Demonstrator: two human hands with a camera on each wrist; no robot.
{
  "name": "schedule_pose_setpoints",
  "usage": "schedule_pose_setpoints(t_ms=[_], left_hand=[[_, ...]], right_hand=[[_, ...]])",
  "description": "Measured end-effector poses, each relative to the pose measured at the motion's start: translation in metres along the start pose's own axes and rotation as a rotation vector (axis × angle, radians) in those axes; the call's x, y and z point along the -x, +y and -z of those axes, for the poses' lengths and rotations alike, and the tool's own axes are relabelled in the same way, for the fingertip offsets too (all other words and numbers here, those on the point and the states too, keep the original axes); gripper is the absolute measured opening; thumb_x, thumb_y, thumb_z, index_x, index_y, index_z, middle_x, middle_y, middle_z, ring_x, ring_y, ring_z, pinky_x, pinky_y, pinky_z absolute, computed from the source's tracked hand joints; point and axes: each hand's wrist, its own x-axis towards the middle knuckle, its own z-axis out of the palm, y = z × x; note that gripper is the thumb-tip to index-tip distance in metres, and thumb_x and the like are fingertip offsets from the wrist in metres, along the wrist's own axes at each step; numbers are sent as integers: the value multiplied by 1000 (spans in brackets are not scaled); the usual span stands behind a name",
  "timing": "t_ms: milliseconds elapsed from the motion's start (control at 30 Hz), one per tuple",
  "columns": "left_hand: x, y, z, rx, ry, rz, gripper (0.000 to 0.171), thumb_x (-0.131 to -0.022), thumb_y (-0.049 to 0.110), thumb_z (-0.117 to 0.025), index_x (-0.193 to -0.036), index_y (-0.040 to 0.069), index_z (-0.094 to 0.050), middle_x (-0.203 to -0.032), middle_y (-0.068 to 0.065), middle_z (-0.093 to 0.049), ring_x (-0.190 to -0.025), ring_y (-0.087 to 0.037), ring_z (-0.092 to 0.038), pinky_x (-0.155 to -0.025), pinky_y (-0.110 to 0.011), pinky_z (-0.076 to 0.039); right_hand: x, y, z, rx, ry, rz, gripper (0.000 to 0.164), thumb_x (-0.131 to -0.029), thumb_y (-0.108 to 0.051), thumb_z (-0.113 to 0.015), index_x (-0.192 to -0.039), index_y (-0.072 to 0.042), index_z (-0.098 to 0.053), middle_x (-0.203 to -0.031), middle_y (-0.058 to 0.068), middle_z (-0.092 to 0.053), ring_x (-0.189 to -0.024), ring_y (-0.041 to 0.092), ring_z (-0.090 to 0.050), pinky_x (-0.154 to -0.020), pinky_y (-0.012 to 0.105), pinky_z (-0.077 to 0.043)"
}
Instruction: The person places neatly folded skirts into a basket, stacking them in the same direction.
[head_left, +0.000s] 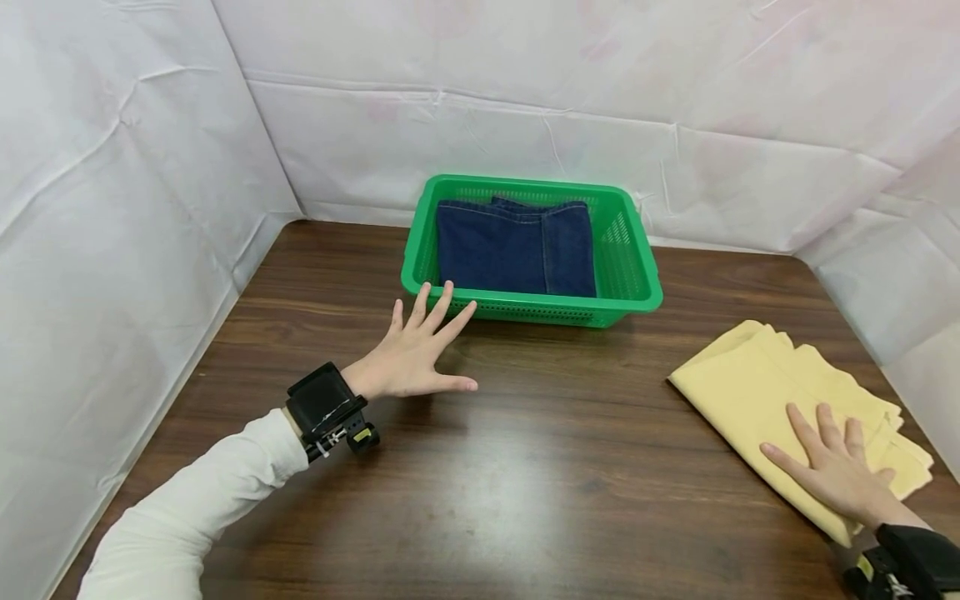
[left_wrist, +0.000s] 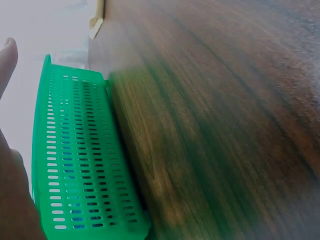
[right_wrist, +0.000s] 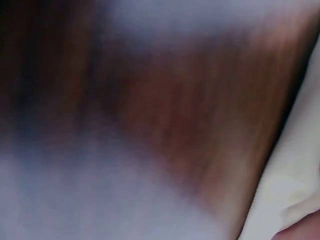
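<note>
With its fingers spread straight, my left hand [head_left: 411,354] is at the front left of a green plastic basket [head_left: 645,287]. Its fingertips overlap the near rim in the head view; whether they touch cannot be told. Inside the basket lies folded dark blue denim [head_left: 495,250]. My right hand [head_left: 843,467] rests with extended fingers on a folded pale yellow cloth [head_left: 738,383] at the right of the table. In the left wrist view the slotted basket side [left_wrist: 85,160] stands beside part of the left hand. The right wrist view is blurred, with the yellow cloth [right_wrist: 287,182] along its right edge.
A dark wood-grain table [head_left: 525,467] carries everything. White sheeting [head_left: 525,108] hangs behind the table, and more white sheeting [head_left: 112,250] closes off the left side. The basket stands near the back edge, well to the left of the yellow cloth.
</note>
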Motion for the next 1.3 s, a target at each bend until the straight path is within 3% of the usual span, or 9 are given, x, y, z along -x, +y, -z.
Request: schedule_pose_setpoints(t_ms=[333, 800, 1300], left_hand=[[15, -4, -8, 40, 3, 43, 102, -74, 74, -47, -147, 24, 2, -148, -5, 26, -133, -32, 26, -98, -69, 4], [31, -4, -15, 41, -93, 66, 100, -73, 78, -42, -147, 28, 2, -151, -10, 16, -134, -33, 23, -98, -69, 5], [42, -2, -18, 54, -129, 95, 100, -71, 80, -39, -146, 30, 5, -150, -7, 20, -134, -33, 22, -98, -69, 5]], right_hand=[[9, -23, -8, 38, 34, 82, 79, -93, -53, -36, -145, -18, 12, -140, 22, 31, -118, 46, 38, -57, 83, 2], [18, -64, -22, 119, 104, 220, 80, -90, -50, -46, -147, -24, 4, -148, 12, 22, -128, 37, 31, -65, 84, -3], [25, -119, -41, 161, 182, 452, 82, -82, -49, -60, -147, -25, -14, -153, 9, 4, -136, 35, 15, -73, 83, -12]])
